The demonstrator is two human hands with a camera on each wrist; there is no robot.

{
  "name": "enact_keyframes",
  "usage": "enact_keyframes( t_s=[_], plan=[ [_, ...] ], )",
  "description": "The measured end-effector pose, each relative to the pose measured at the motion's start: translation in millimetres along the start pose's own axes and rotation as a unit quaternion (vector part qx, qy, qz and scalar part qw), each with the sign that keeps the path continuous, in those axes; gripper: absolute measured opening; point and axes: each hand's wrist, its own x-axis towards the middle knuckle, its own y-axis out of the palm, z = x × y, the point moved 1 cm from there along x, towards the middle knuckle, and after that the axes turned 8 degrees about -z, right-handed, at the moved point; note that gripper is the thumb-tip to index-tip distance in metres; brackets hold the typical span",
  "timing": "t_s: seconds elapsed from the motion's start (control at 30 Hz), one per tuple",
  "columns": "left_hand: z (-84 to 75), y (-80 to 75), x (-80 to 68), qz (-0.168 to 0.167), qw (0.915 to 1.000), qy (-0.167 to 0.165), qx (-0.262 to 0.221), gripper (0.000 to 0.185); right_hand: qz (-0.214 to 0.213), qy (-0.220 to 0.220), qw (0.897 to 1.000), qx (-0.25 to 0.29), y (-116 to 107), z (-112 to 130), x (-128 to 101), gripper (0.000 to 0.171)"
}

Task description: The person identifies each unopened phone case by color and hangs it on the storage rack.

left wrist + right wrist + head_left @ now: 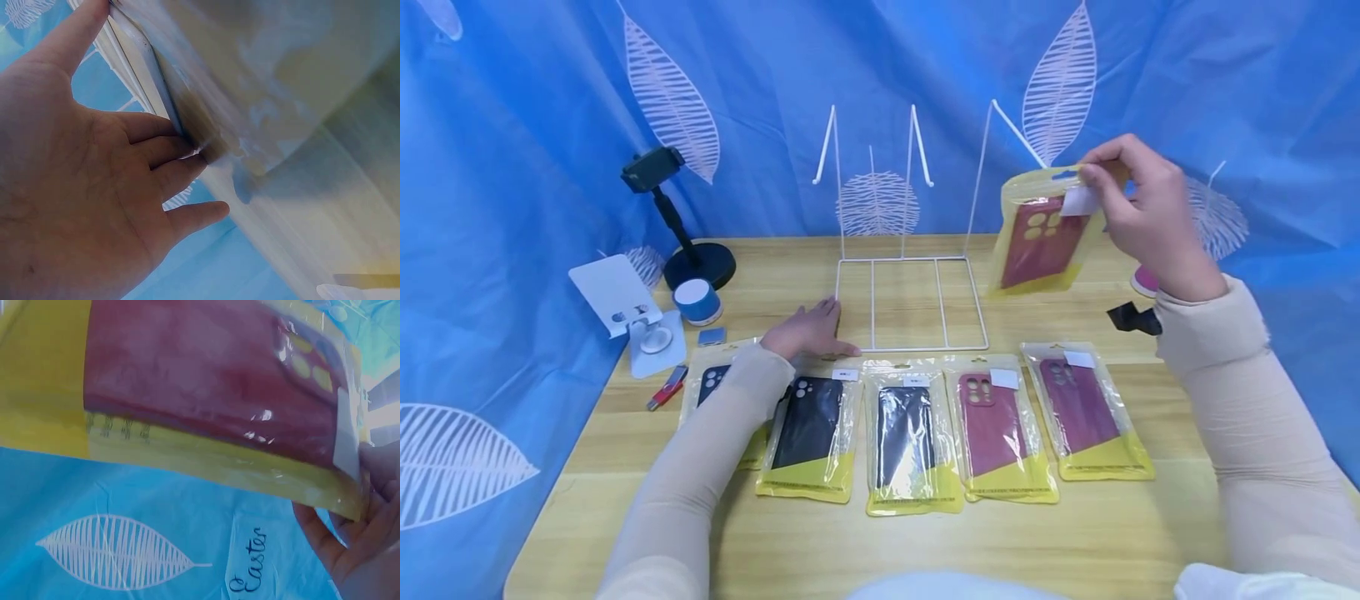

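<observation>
Five packaged cases (917,433) in row before wire rack (910,300); phone stand (681,242) left of rack

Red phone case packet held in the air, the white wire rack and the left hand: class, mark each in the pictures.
red phone case packet (1043,242), head view, on the red case inside the bag.
white wire rack (910,260), head view, on its base's rear wire.
left hand (805,331), head view, on its back.

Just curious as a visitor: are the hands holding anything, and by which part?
The right hand pinches a packaged maroon phone case by its top edge. The left hand holds nothing, resting flat beside the wire rack.
</observation>
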Motion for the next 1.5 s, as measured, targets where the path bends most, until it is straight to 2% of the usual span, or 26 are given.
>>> enact_keyframes(
  t_s=[0.13, 0.3, 0.57, 0.77, 0.97, 1.33, 1.5],
  plan=[
    [0.6, -0.9, 1.1, -0.002, 1.0, 0.002, 0.008, 0.11, -0.005, 0.006, 1.0, -0.009, 11, 0, 4, 0.028],
    [2.4, -1.3, 1.6, -0.003, 0.9999, 0.0, 0.012, 0.109, -0.016, 0.007, 1.0, -0.011, 22, -4, 8, 0.026],
    [2.5, -1.7, 0.7, 0.001, 1.0, -0.005, 0.002, 0.11, 0.016, 0.04, 0.998, -0.05, 42, -19, 22, 0.032],
    [-0.1, -0.4, -1.7, 0.001, 1.0, -0.006, -0.006, 0.11, 0.055, 0.09, 0.992, -0.073, 57, -36, 41, 0.04],
    [-3.4, 0.4, -2.2, 0.003, 1.0, -0.009, -0.002, 0.108, 0.067, 0.105, 0.988, -0.091, 73, -50, 60, 0.041],
    [-5.6, 0.5, -3.4, 0.0, 0.9997, -0.021, -0.008, 0.108, 0.12, 0.169, 0.97, -0.13, 102, -71, 95, 0.049],
    [-6.0, -1.3, -5.0, -0.002, 0.9998, -0.019, -0.01, 0.108, 0.124, 0.181, 0.966, -0.137, 109, -74, 102, 0.049]
  ],
)
